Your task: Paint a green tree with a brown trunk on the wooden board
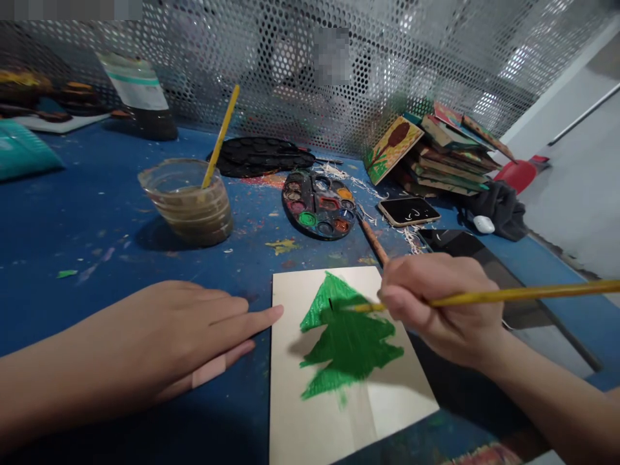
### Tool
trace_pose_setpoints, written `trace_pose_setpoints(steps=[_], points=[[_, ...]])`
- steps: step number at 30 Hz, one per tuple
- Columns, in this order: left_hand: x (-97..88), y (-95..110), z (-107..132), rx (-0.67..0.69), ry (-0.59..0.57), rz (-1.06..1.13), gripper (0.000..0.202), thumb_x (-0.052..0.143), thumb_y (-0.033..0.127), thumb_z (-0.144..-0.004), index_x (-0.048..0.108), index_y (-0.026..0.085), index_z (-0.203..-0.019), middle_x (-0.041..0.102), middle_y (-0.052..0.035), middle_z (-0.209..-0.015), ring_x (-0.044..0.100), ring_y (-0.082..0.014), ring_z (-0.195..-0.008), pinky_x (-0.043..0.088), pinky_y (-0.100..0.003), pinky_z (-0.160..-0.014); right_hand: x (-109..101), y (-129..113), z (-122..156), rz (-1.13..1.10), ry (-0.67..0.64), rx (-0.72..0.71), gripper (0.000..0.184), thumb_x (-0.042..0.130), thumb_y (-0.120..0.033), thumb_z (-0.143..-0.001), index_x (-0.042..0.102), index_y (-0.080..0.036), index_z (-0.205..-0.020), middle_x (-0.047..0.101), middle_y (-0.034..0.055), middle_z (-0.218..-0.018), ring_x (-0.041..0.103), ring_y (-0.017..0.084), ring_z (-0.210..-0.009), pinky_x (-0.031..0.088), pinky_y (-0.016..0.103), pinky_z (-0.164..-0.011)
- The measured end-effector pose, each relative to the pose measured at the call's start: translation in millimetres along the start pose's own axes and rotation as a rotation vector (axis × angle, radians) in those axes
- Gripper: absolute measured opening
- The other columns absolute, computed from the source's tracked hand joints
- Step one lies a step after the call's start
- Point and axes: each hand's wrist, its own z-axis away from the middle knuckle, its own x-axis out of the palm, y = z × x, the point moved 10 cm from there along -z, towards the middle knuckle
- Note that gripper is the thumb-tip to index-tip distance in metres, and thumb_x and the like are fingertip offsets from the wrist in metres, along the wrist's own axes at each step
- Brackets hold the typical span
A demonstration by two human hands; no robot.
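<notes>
A pale board lies on the blue table, bearing a painted green tree with jagged sides. My right hand grips a yellow paintbrush over the board's right side, and the brush tip is at the upper part of the tree. Whether the bristles touch the paint I cannot tell. My left hand rests flat with its fingers stretched out, the index fingertip on the board's left edge. Beyond the board sits a round black paint palette with wells of several colours, green among them.
A plastic cup of murky water holds another yellow brush. Behind are a dark palette, a paint bottle and a perforated metal screen. To the right are a phone, stacked painted boards and a dark flat panel.
</notes>
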Motion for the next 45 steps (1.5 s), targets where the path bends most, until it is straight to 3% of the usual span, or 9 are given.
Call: trace_pose_setpoints(steps=[4, 9, 13, 15, 19, 21, 24, 31, 45], points=[[0.0, 0.9, -0.4, 0.009, 0.003, 0.023, 0.047, 0.032, 0.014, -0.097, 0.027, 0.032, -0.14, 0.066, 0.0064, -0.084, 0.058, -0.0138, -0.069, 0.035, -0.026, -0.064, 12.7, 14.5, 1.6, -0.154, -0.114, 0.156, 0.042, 0.046, -0.027, -0.096, 0.04, -0.02, -0.055, 0.043, -0.006, -0.046, 0.042, 0.005, -0.039, 0.033, 0.019, -0.039], [-5.5, 5.3, -1.7, 0.047, 0.073, 0.004, 0.039, 0.028, 0.023, -0.1, 0.035, 0.03, -0.138, 0.066, 0.0057, -0.084, 0.059, -0.0143, -0.069, 0.038, -0.028, -0.062, -14.3, 25.7, -0.8, -0.023, 0.194, 0.13, 0.037, 0.052, -0.026, -0.092, 0.047, -0.02, -0.055, 0.049, -0.004, -0.049, 0.045, 0.007, -0.044, 0.034, 0.02, -0.042], [-4.4, 2.5, -1.5, 0.013, 0.056, 0.038, 0.038, 0.029, 0.022, -0.099, 0.038, 0.033, -0.135, 0.064, 0.0061, -0.082, 0.058, -0.0146, -0.067, 0.037, -0.028, -0.062, 18.5, 35.3, 3.3, -0.24, -0.08, 0.244, 0.043, 0.046, -0.033, -0.095, 0.042, -0.02, -0.055, 0.043, -0.0061, -0.043, 0.041, 0.005, -0.037, 0.031, 0.018, -0.037], [-3.2, 3.3, -1.6, 0.013, 0.024, 0.046, 0.039, 0.03, 0.021, -0.099, 0.038, 0.032, -0.135, 0.062, 0.0059, -0.08, 0.057, -0.0152, -0.067, 0.035, -0.029, -0.061, 25.8, 42.9, 6.3, -0.322, -0.119, 0.332, 0.044, 0.047, -0.035, -0.095, 0.041, -0.02, -0.054, 0.042, -0.007, -0.041, 0.04, 0.005, -0.035, 0.03, 0.017, -0.035], [-2.3, 6.4, -3.8, 0.017, -0.052, 0.002, 0.037, 0.032, 0.018, -0.098, 0.039, 0.028, -0.133, 0.061, 0.0044, -0.079, 0.056, -0.0158, -0.067, 0.035, -0.029, -0.059, -16.9, 58.6, -5.2, -0.194, 0.288, 0.339, 0.032, 0.053, -0.03, -0.09, 0.051, -0.019, -0.059, 0.052, -0.0047, -0.049, 0.046, 0.006, -0.04, 0.036, 0.017, -0.039], [-2.4, 7.6, -5.2, 0.012, -0.086, -0.031, 0.037, 0.036, 0.017, -0.097, 0.039, 0.027, -0.133, 0.061, 0.0036, -0.081, 0.057, -0.0157, -0.067, 0.036, -0.028, -0.059, -28.0, 63.8, -20.1, -0.131, 0.371, 0.292, 0.025, 0.055, -0.03, -0.088, 0.054, -0.02, -0.065, 0.056, -0.0037, -0.053, 0.05, 0.007, -0.043, 0.039, 0.018, -0.042], [-1.3, 8.5, -6.4, 0.0, -0.126, -0.06, 0.039, 0.041, 0.017, -0.096, 0.039, 0.026, -0.134, 0.063, 0.0026, -0.084, 0.06, -0.0163, -0.07, 0.038, -0.028, -0.059, -22.4, 74.3, -53.3, -0.043, 0.311, 0.219, 0.027, 0.058, -0.034, -0.086, 0.056, -0.018, -0.065, 0.058, -0.0021, -0.055, 0.052, 0.008, -0.045, 0.039, 0.019, -0.045], [2.6, 9.6, -5.5, 0.004, -0.131, -0.081, 0.037, 0.042, 0.024, -0.096, 0.042, 0.025, -0.133, 0.063, 0.0014, -0.084, 0.061, -0.0181, -0.07, 0.036, -0.031, -0.054, 10.4, 100.4, -104.9, 0.098, 0.142, 0.243, 0.036, 0.051, -0.038, -0.088, 0.051, -0.018, -0.058, 0.057, -0.002, -0.046, 0.052, 0.01, -0.04, 0.038, 0.021, -0.048], [0.8, 11.7, -4.1, -0.01, -0.124, -0.07, 0.037, 0.046, 0.025, -0.094, 0.046, 0.023, -0.131, 0.064, 0.0, -0.087, 0.062, -0.0197, -0.068, 0.036, -0.033, -0.051, 18.3, 104.1, -107.2, 0.076, 0.123, 0.288, 0.039, 0.047, -0.045, -0.088, 0.051, -0.019, -0.059, 0.055, -0.0021, -0.045, 0.05, 0.01, -0.037, 0.036, 0.02, -0.042]])
